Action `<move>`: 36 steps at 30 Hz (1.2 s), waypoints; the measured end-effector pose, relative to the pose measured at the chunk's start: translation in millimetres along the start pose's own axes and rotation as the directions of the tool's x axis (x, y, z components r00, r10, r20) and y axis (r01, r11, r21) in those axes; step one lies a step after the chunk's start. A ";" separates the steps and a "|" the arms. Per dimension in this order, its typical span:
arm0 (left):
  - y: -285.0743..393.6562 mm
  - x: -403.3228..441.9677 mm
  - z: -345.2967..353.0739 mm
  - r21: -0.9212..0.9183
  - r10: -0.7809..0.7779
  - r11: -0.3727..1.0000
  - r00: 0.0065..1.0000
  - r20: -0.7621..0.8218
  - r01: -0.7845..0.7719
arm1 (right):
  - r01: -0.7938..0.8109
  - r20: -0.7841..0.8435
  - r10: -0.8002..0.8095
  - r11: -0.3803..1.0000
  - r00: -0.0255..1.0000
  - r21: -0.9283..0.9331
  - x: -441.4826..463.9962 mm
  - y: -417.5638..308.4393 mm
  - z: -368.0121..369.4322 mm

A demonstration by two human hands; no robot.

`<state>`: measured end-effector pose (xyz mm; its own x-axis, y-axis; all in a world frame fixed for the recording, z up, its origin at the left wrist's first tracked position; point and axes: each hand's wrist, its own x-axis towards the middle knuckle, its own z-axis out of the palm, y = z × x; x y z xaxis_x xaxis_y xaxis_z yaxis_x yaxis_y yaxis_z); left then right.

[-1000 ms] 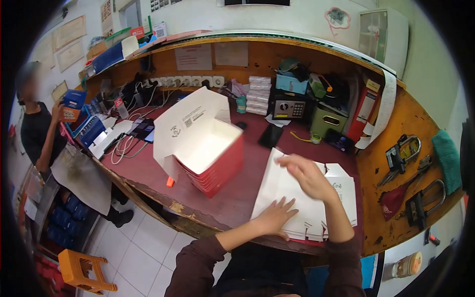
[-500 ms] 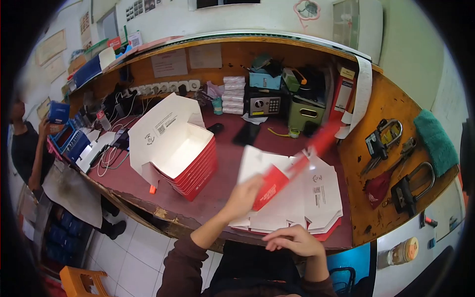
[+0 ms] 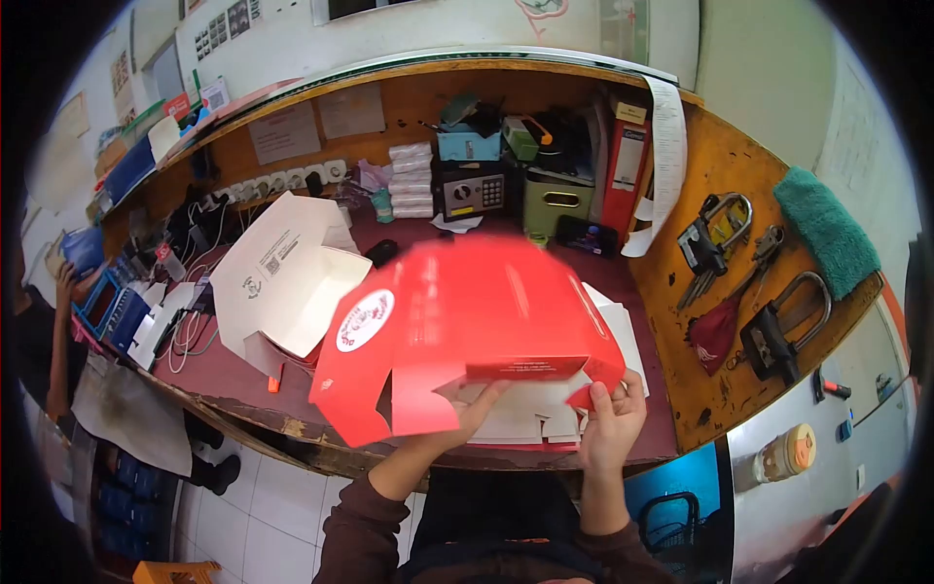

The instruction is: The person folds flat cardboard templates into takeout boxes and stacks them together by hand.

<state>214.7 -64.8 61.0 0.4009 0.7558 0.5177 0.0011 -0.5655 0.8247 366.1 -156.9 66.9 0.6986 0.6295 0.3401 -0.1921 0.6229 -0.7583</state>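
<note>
A partly folded red cardboard box (image 3: 486, 302) with a round white logo is held up over the desk, its printed outside facing me. My left hand (image 3: 465, 423) grips its near edge from below, with most of the fingers hidden behind the card. At the right corner, my right hand (image 3: 615, 420) pinches a small red flap between thumb and fingers. Beneath the box lie flat white-sided box blanks (image 3: 630, 336), largely covered by it. To the left stands a stack of nested folded boxes (image 3: 282, 277) with a raised white lid.
Along the back are a small safe (image 3: 474, 195), a green bin (image 3: 556, 206) and wrapped white rolls (image 3: 412, 180). Padlocks (image 3: 769, 341) and a green towel (image 3: 827, 232) lie on the right-hand board. Another person's arm (image 3: 60, 331) is at far left.
The red card has come from a blurred, edge-on tilt to facing me, spread over the blanks. My right hand has risen and now grips its corner flap. The camera view has shifted right.
</note>
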 end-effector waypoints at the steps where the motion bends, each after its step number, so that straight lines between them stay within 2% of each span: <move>1: 10.5 -0.1 4.7 0.010 0.112 0.994 0.990 -0.086 -0.112 | 0.006 -0.005 -0.006 1.000 1.000 -0.005 -2.8 6.5 1.3; 2: 19.5 -1.2 6.7 -0.042 0.253 0.967 0.966 0.057 -0.251 | 0.232 -0.023 -0.234 0.970 0.972 -0.075 -6.2 16.7 4.5; 3: 17.5 -2.7 13.9 -0.047 0.257 0.966 0.964 0.061 -0.255 | 0.443 -0.023 -0.451 0.884 0.892 -0.146 -10.0 24.7 7.5; 4: 12.3 -6.2 23.7 -0.162 0.218 0.963 0.976 0.007 -0.214 | 0.322 -0.056 -0.321 0.946 0.945 0.018 -15.8 25.5 12.1; 5: 7.7 -8.9 29.6 -0.275 0.174 0.945 0.984 -0.039 -0.178 | 0.328 -0.060 -0.326 0.945 0.943 0.019 -20.6 23.1 19.8; 6: 4.6 -10.0 30.7 -0.275 0.180 0.944 0.983 -0.034 -0.182 | 0.050 -0.149 -0.010 0.961 0.989 0.271 -25.8 10.6 35.0; 7: 2.2 -10.3 30.8 -0.150 0.194 0.970 0.981 -0.003 -0.193 | -0.199 -0.145 0.316 0.830 0.937 0.520 -27.4 3.2 42.3; 8: 0.9 -8.5 30.4 -0.024 0.211 0.977 0.977 0.026 -0.210 | -0.279 -0.072 0.385 0.772 0.920 0.570 -25.6 6.7 36.7; 9: 2.2 -4.9 28.6 -0.025 0.227 0.974 0.974 0.023 -0.227 | -0.270 -0.066 0.371 0.775 0.926 0.572 -22.3 6.7 29.7; 11: 9.0 1.6 24.0 -0.127 0.130 0.985 0.983 0.131 -0.114 | -0.419 0.202 0.382 0.655 0.902 0.629 -16.6 5.5 13.3; 12: 18.0 3.7 22.7 -0.129 0.137 0.984 0.983 0.126 -0.121 | -0.414 0.197 0.377 0.671 0.905 0.615 -17.0 8.0 6.8; 13: 31.1 7.2 20.3 -0.676 0.024 0.735 0.994 0.107 0.055 | -0.414 0.201 0.374 0.673 0.906 0.613 -14.9 7.8 1.8; 14: 41.3 11.2 17.6 -0.966 -0.079 0.192 0.984 0.163 0.175 | -0.384 0.227 0.312 0.693 0.923 0.610 -13.4 7.3 -2.8; 15: 47.9 16.6 13.3 -0.965 -0.082 0.193 0.983 0.163 0.176 | -0.355 0.249 0.254 0.710 0.935 0.608 -14.1 7.2 -5.2; 16: 53.0 22.2 7.4 -0.958 -0.118 0.130 0.963 0.243 0.257 | -0.360 0.248 0.261 0.708 0.933 0.607 -15.8 2.0 2.3; 18: 32.5 22.1 0.8 -0.934 -0.151 -0.025 0.922 0.357 0.357 | -0.119 0.021 0.118 0.953 0.993 0.277 -19.2 -10.0 20.4; 19: 10.7 17.9 5.4 -0.936 -0.155 -0.026 0.923 0.351 0.352 | -0.125 0.025 0.123 0.953 0.992 0.275 -19.7 -8.8 17.7; 20: -9.7 11.2 10.0 -0.866 -0.235 0.425 0.956 0.176 0.263 | -0.027 0.013 0.024 0.968 1.000 0.248 -20.2 -6.0 12.4; 21: -1.7 9.3 12.8 -0.652 -0.115 0.750 0.993 0.030 0.107 | 0.074 0.004 -0.077 0.972 0.997 0.221 -20.8 -3.5 7.8; 22: 6.3 7.5 15.5 -0.315 0.008 0.948 0.993 -0.116 -0.045 | 0.084 0.039 -0.096 0.966 0.995 0.245 -22.2 -2.0 5.2; 23: 9.6 3.5 24.5 -0.311 0.008 0.949 0.993 -0.117 -0.044 | 0.082 0.039 -0.094 0.965 0.995 0.248 -26.9 0.7 9.5; 25: 14.7 -8.7 41.0 -0.423 0.069 0.880 0.941 -0.331 -0.214 | 0.107 -0.003 -0.113 0.929 0.994 0.354 -40.5 6.0 27.6; 26: 20.3 -9.3 41.6 -0.509 -0.016 0.844 0.941 -0.337 -0.167 | -0.009 0.108 -0.043 0.899 0.993 0.438 -43.5 4.4 34.6; 27: 14.3 -11.6 39.2 -0.506 -0.018 0.846 0.940 -0.340 -0.167 | -0.014 0.110 -0.039 0.898 0.993 0.439 -43.0 5.0 32.1; 29: -2.7 -15.8 33.1 -0.382 0.074 0.909 0.966 -0.246 -0.167 | -0.142 0.199 0.049 0.862 0.979 0.487 -37.6 8.8 23.0; 30: 5.1 -16.4 35.1 -0.378 0.072 0.911 0.966 -0.249 -0.165 | -0.158 0.217 0.060 0.871 0.974 0.465 -37.4 12.1 21.5; 32: 27.5 -16.8 43.9 -0.588 -0.151 0.807 0.942 -0.299 -0.057 | -0.177 0.179 0.098 0.841 0.979 0.511 -46.4 17.1 38.5; 33: 27.0 -17.5 43.8 -0.587 -0.154 0.808 0.942 -0.300 -0.055 | -0.187 0.141 0.130 0.809 0.981 0.557 -48.9 17.9 45.4; 35: 23.2 -16.0 43.4 -0.741 -0.225 0.671 0.950 -0.216 -0.010 | -0.175 0.148 0.112 0.824 0.983 0.539 -42.6 15.6 40.7; 36: 19.2 -15.1 43.6 -0.749 -0.240 0.662 0.942 -0.234 -0.018 | -0.232 0.206 0.142 0.818 0.968 0.526 -38.0 15.8 31.2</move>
<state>248.6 -101.5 59.0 0.1629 0.9249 0.3435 -0.6929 -0.1406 0.7072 315.0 -156.5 59.4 0.5076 0.7934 0.3361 -0.6815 0.6083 -0.4068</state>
